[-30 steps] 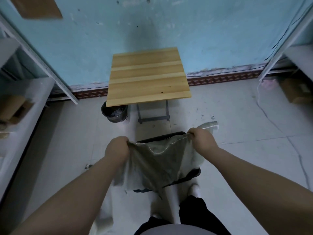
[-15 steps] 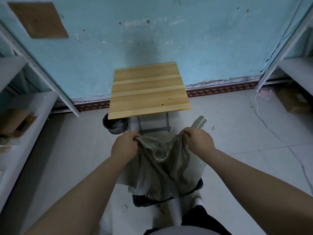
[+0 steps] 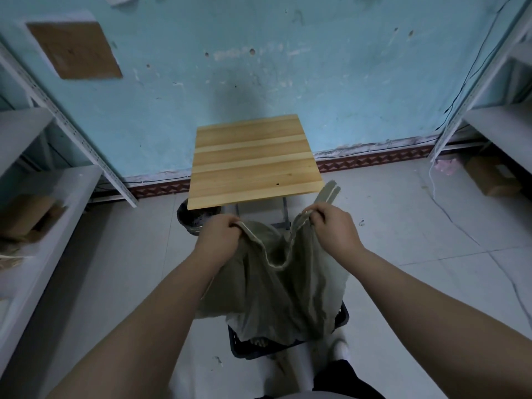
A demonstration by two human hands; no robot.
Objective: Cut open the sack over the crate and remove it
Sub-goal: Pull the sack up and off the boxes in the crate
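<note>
A grey-green woven sack (image 3: 288, 295) hangs in the air, held up by its top edge. My left hand (image 3: 218, 237) grips the sack's left corner and my right hand (image 3: 334, 228) grips its right corner, where a loose strip sticks up. Below the sack sits a dark plastic crate (image 3: 290, 344) on the floor; only its near rim and right corner show under the hanging cloth. What the crate holds is mostly hidden.
A small wooden folding table (image 3: 253, 162) stands ahead against the blue wall, with a dark metal pot (image 3: 190, 220) under its left edge. White metal shelves (image 3: 37, 197) line the left and right sides. A cardboard box (image 3: 492, 177) lies at far right. My feet stand just behind the crate.
Both hands have lifted the sack upward off the crate and drawn closer together. The crate's near side has come into view below the cloth.
</note>
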